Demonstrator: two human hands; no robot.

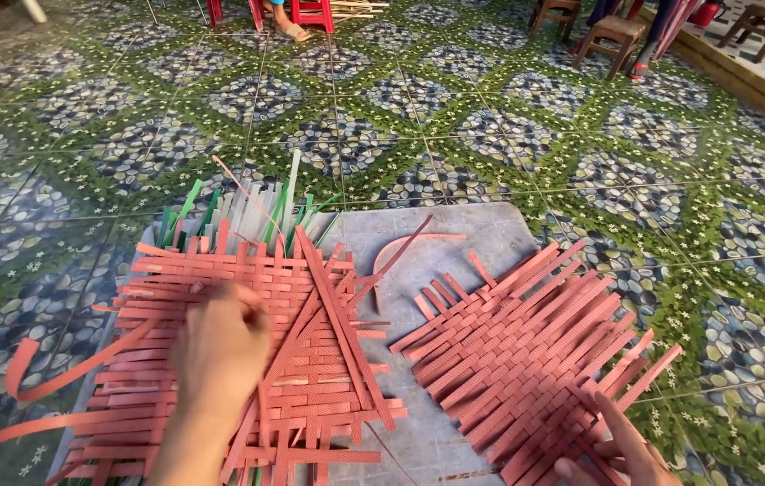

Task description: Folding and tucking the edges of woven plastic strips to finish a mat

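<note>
Two flat mats woven from pink plastic strips lie on a grey board [454, 238]. My left hand [220, 346] rests with curled fingers on the left woven mat [310, 378], pressing on its strips. Loose pink strips [342, 310] lie diagonally across that mat beside the hand. My right hand [621, 450] shows at the bottom edge, fingers touching the near corner of the right woven mat [526, 351]. Whether it pinches a strip is hard to tell.
Green and white strips [247, 211] stick out from the far edge of the left mat. Long pink strip ends [49, 378] curl onto the patterned tile floor on the left. Wooden stools [612, 36], red stool legs [310, 13] and a person's sandalled foot [290, 30] stand far back.
</note>
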